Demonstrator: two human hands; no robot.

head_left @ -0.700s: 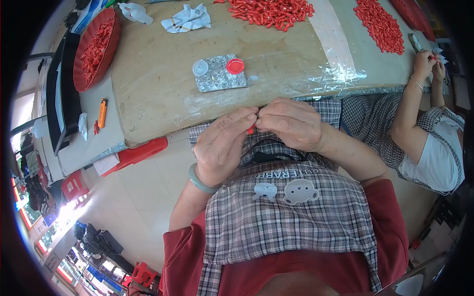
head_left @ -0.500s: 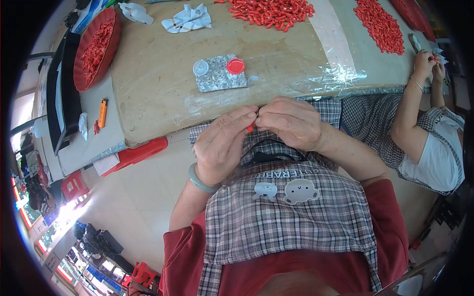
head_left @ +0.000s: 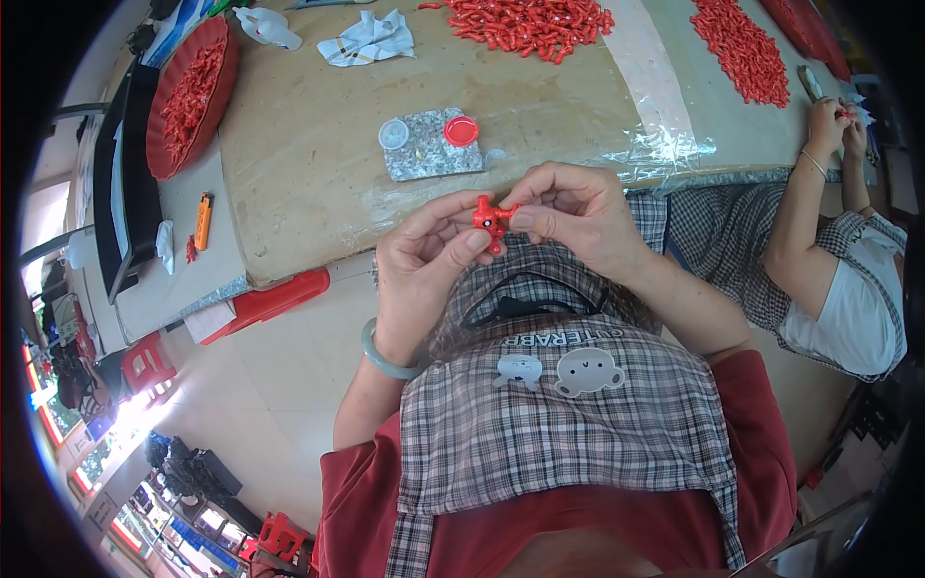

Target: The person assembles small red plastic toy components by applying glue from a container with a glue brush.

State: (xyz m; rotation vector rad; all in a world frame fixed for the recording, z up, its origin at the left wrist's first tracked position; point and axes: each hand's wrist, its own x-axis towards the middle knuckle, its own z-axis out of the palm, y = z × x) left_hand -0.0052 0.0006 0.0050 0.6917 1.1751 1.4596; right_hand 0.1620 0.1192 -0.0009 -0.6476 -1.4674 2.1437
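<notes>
Between my hands, just in front of the table edge, is a small glossy red figure [head_left: 484, 216] with stubby projections and a white-and-black eye-like dot. My left hand [head_left: 424, 246] pinches its body with thumb and fingers. My right hand [head_left: 583, 220] grips a short red part that sticks out at its right side; whether that part is separate or joined, I cannot tell. Beyond my hands on the table lies a speckled grey slab [head_left: 434, 162]. A small clear round dish [head_left: 393, 134] and a red round dish [head_left: 461, 131] sit on it.
A pile of red pieces [head_left: 530, 27] lies at the far side, another pile [head_left: 742, 53] farther right. Leftward are a red tray [head_left: 224, 82], an orange cutter [head_left: 203, 222], a crumpled tissue [head_left: 371, 40] and a white bottle [head_left: 266, 27]. A co-worker's hands [head_left: 836, 123] work at right.
My hands have turned and opened outward, bringing the red figure into view; before, the fingers mostly covered it. My right hand has shifted slightly, still at the piece.
</notes>
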